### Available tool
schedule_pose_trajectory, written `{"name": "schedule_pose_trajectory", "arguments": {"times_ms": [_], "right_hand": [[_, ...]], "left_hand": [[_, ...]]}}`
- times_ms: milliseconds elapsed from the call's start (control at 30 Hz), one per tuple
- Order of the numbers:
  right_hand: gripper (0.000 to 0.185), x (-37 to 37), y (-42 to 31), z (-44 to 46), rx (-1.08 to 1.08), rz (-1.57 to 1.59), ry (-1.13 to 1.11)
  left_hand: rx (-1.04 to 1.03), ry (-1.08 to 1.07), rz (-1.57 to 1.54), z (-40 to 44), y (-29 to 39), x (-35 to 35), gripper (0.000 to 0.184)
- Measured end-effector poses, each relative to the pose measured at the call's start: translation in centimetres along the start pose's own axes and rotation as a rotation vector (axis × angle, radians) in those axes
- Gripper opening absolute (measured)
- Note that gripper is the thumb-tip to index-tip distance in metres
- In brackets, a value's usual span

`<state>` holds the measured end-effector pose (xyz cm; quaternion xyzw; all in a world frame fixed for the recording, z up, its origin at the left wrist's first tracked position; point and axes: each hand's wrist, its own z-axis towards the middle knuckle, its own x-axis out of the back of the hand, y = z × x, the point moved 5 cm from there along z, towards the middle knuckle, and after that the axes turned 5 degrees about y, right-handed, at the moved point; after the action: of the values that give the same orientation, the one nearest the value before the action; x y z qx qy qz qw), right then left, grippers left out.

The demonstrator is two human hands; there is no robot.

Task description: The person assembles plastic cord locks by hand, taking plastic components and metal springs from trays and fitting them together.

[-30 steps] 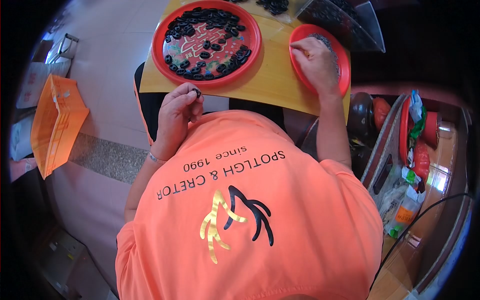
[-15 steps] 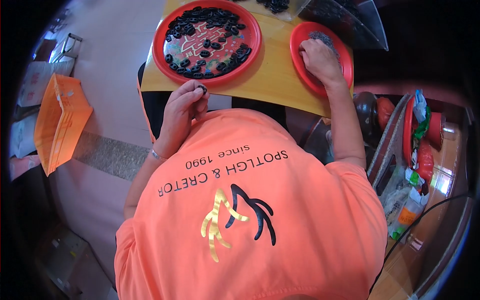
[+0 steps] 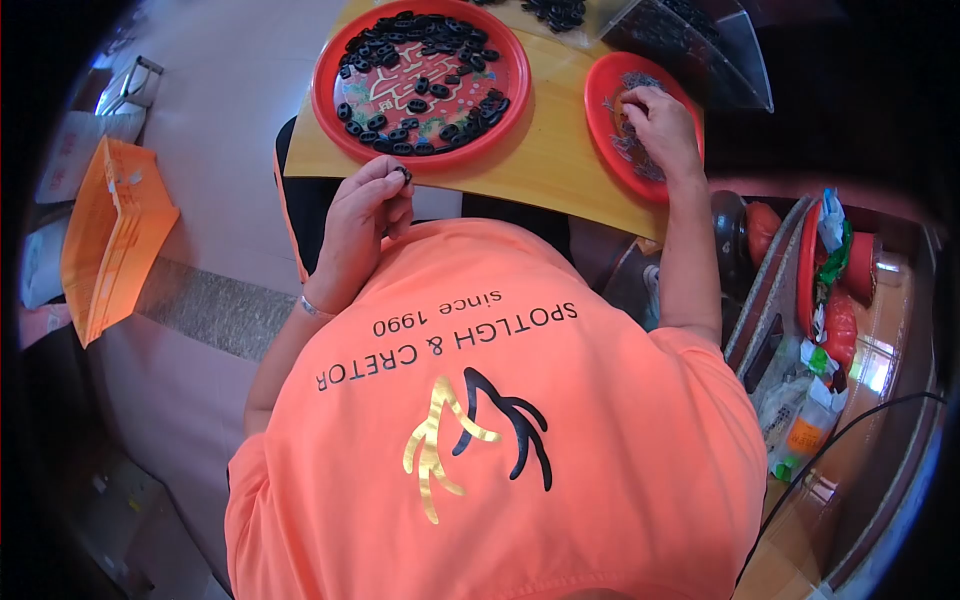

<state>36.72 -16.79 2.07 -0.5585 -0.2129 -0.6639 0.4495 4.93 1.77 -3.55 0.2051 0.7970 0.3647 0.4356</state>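
My left hand pinches a small black part between thumb and fingers, just below the near rim of a large round red tray. Many black oval parts with holes lie on that tray, most along its far and right sides. Over a smaller red tray, the fingertips of my right hand are pressed together among small thin grey metal pieces. Whatever those fingertips may hold is too small to make out.
Both trays rest on a yellow wooden table. A clear bin of black parts stands at its back right. An orange basket is at far left. Bags and red containers sit on the right, with a dark cable.
My right hand has lifted slightly and shifted right over the small tray, where the grey pieces now look more spread out. My left hand keeps its hold on the black part.
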Motion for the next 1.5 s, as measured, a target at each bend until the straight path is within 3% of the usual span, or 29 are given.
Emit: {"name": "schedule_pose_trajectory", "arguments": {"times_ms": [333,433,733,1033,1267,1500], "right_hand": [[0.023,-1.4,-0.7,0.8,-0.026,-0.088,-0.142],[0.024,-1.9,-0.2,1.2,-0.210,-0.017,-0.266],[0.020,-3.3,-0.1,0.1,0.071,-0.213,0.015],[0.018,-1.4,1.7,0.9,-0.139,-0.197,-0.120],[0.023,-1.3,1.0,1.1,-0.034,-0.058,-0.112],[0.023,-2.0,-1.0,1.8,-0.112,-0.253,-0.279]], "left_hand": [[-0.006,0.003,-0.030,0.0,-0.1,-0.2,0.013],[-0.007,0.023,-0.035,0.0,-0.1,-0.5,0.016],[0.004,0.030,-0.031,-0.1,-0.1,0.0,0.016],[-0.014,0.028,-0.038,-0.1,-0.1,-0.1,0.016],[0.007,0.001,-0.041,0.1,-0.2,-0.1,0.015],[-0.011,-0.008,-0.032,0.1,-0.2,-0.1,0.015]]}}
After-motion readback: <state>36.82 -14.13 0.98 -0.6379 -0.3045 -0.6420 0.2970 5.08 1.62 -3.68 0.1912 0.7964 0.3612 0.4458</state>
